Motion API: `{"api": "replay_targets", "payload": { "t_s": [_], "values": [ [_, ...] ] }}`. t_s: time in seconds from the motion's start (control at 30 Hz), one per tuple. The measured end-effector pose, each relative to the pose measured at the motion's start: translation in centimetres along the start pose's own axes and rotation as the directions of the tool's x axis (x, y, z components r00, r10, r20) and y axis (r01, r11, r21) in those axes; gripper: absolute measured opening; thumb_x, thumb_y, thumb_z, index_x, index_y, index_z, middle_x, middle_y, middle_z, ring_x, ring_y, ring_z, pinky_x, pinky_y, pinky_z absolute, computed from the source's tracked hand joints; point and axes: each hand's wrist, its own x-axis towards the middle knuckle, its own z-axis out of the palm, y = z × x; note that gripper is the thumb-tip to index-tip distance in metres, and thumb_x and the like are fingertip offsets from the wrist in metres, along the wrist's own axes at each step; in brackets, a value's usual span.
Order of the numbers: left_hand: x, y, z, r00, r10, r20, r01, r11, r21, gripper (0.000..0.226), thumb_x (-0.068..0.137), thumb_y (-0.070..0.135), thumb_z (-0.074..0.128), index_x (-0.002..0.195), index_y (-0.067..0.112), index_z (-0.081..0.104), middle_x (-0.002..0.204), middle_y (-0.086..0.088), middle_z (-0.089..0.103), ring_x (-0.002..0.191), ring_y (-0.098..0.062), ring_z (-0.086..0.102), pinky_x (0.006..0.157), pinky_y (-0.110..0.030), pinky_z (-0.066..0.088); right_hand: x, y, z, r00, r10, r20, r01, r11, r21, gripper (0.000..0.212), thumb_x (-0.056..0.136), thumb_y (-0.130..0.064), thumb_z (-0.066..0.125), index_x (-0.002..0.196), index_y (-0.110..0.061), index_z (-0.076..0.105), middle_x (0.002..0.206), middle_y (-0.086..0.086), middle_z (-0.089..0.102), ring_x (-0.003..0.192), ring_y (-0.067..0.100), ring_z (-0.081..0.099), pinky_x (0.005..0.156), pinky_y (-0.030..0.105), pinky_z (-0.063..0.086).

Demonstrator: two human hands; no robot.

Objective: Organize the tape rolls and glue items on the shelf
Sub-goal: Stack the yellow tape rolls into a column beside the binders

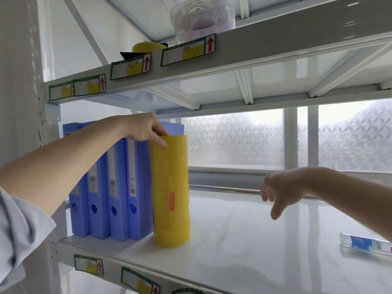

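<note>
A tall stack of several yellow tape rolls (171, 192) stands upright on the white shelf (244, 247), right beside the blue binders. My left hand (146, 129) grips the top roll, thumb on its front and fingers curled over its rim. My right hand (280, 189) hangs above the shelf to the right, fingers loosely drooping and holding nothing. A glue tube (366, 244) with a blue label lies on its side at the far right of the shelf. Another yellow tape roll (147, 47) sits on the shelf above.
Several blue binders (106, 187) stand upright at the shelf's left end. A clear plastic container (201, 18) rests on the upper shelf, whose front edge carries green labels (188, 49). A frosted window (233, 141) lies behind the shelf.
</note>
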Motion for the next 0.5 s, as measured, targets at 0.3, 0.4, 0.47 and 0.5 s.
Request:
{"api": "replay_targets", "payload": {
  "t_s": [0.3, 0.4, 0.47, 0.5],
  "values": [
    [-0.4, 1.6, -0.5, 0.995, 0.045, -0.087, -0.032, 0.989, 0.148, 0.044, 0.082, 0.035, 0.069, 0.123, 0.024, 0.06, 0.116, 0.008, 0.061, 0.099, -0.011, 0.052, 0.084, -0.025, 0.035, -0.8, 0.3, -0.1, 1.0, 0.008, -0.005, -0.008, 1.0, 0.015, 0.059, 0.073, -0.043, 0.075, 0.125, -0.02, 0.058, 0.121, -0.004, 0.061, 0.108, 0.017, 0.058, 0.089, 0.027, 0.046],
    [-0.5, 4.3, -0.5, 0.983, 0.149, -0.104, -0.128, 0.975, 0.18, 0.046, 0.081, 0.038, 0.069, 0.124, 0.028, 0.058, 0.116, 0.009, 0.06, 0.101, -0.011, 0.052, 0.08, -0.024, 0.039, -1.9, 0.9, -0.3, 1.0, 0.019, -0.011, -0.019, 1.0, 0.019, 0.058, 0.074, -0.042, 0.075, 0.124, -0.019, 0.058, 0.121, -0.004, 0.06, 0.107, 0.017, 0.057, 0.086, 0.025, 0.045],
    [-0.4, 7.1, 0.3, 0.972, 0.222, -0.079, -0.207, 0.964, 0.166, 0.047, 0.079, 0.038, 0.071, 0.123, 0.029, 0.058, 0.113, 0.012, 0.06, 0.101, -0.009, 0.053, 0.081, -0.023, 0.043, -2.9, 1.8, -0.5, 0.999, 0.034, -0.021, -0.034, 0.999, 0.018, 0.056, 0.074, -0.041, 0.075, 0.123, -0.018, 0.059, 0.12, -0.003, 0.061, 0.102, 0.017, 0.057, 0.088, 0.027, 0.046],
    [-0.3, 8.6, 1.1, 0.964, 0.257, -0.061, -0.246, 0.958, 0.147, 0.048, 0.078, 0.037, 0.072, 0.123, 0.029, 0.058, 0.112, 0.012, 0.06, 0.102, -0.008, 0.053, 0.083, -0.023, 0.044, -3.6, 2.3, -0.6, 0.999, 0.046, -0.026, -0.046, 0.999, 0.018, 0.055, 0.075, -0.04, 0.075, 0.122, -0.017, 0.06, 0.12, -0.002, 0.062, 0.1, 0.017, 0.057, 0.089, 0.028, 0.046]
  ]
}}
